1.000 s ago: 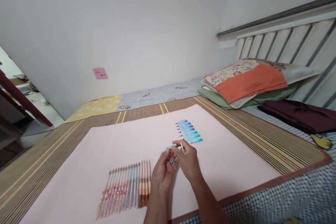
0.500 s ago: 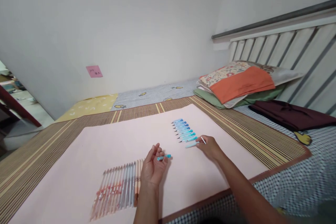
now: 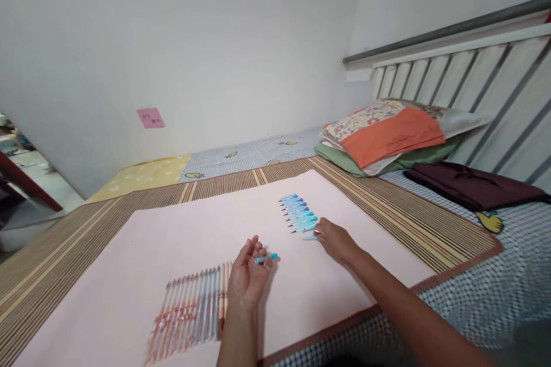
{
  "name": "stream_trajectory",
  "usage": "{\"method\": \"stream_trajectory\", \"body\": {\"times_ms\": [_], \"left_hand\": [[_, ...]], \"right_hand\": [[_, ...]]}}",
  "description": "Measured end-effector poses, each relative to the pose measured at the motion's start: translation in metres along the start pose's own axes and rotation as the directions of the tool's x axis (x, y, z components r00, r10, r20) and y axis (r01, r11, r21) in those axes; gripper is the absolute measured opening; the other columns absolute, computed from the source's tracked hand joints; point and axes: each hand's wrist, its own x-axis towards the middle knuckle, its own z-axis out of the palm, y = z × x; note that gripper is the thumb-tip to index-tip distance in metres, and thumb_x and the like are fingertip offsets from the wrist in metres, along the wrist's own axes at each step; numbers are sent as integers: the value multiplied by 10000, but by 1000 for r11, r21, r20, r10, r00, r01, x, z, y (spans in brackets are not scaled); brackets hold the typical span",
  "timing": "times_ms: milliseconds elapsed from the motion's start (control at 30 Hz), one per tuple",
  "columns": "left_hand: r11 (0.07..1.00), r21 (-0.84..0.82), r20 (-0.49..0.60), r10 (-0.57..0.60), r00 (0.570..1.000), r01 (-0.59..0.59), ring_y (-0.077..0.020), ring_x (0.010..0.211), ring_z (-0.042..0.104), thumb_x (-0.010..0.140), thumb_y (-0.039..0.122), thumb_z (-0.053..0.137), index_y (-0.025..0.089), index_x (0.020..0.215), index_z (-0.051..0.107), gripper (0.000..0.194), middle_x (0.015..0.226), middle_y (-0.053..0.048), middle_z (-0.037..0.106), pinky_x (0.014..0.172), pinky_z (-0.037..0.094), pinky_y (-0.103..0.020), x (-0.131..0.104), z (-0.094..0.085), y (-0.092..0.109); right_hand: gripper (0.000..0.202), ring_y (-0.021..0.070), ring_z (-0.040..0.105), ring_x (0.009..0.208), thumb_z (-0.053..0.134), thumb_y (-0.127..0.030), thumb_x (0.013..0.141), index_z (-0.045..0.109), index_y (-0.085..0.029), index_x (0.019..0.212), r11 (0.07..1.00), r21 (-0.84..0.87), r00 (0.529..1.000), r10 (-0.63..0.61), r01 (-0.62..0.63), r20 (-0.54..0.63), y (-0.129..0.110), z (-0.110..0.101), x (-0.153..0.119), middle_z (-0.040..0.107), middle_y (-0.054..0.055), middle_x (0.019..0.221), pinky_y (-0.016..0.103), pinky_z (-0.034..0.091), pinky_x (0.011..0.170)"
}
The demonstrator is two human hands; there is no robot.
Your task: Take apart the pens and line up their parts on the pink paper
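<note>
Right hand (image 3: 334, 239): fingers conceal one end of a pale stick (image 3: 308, 238). Left forearm (image 3: 239, 327) hides part of the pen row (image 3: 185, 312). Pink note (image 3: 150, 118): writing illegible. Pink sheet (image 3: 103, 275) and headboard (image 3: 486, 86): cut off by the lower and right edges, respectively.

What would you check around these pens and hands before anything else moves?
1. Teal piece held in the left hand: ok.
2. Light-blue piece at the right hand firmly gripped: cannot tell; the fingers partly cover it.
3. Blue pens lying in a row, dark tips toward the picture's left: ok.
4. Row of long pens fully visible: not ok; the left hand and forearm partly hide one end.
5. Pink sheet under both rows: ok.
</note>
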Motion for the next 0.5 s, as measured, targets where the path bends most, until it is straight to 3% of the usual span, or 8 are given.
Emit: {"method": "stream_trajectory", "body": {"times_ms": [267,500], "left_hand": [[1000,10,-7,0,1000,0,-86,564,606,961,166,548,109,940,691,155,715,-12,661,542,538,-231,-2,2,0],[1000,2,2,8,1000,-8,-93,569,611,928,148,592,96,939,696,117,718,-14,667,546,542,-244,0,0,-1]], "right_hand": [[179,157,615,794,445,-132,988,615,-185,989,979,-203,999,-33,36,21,-16,-4,6,598,69,1132,282,317,654],[225,173,627,800,394,-172,1033,604,-196,954,972,-234,1000,-12,8,-15,-19,4,10,623,72,1110,298,309,630]]}}
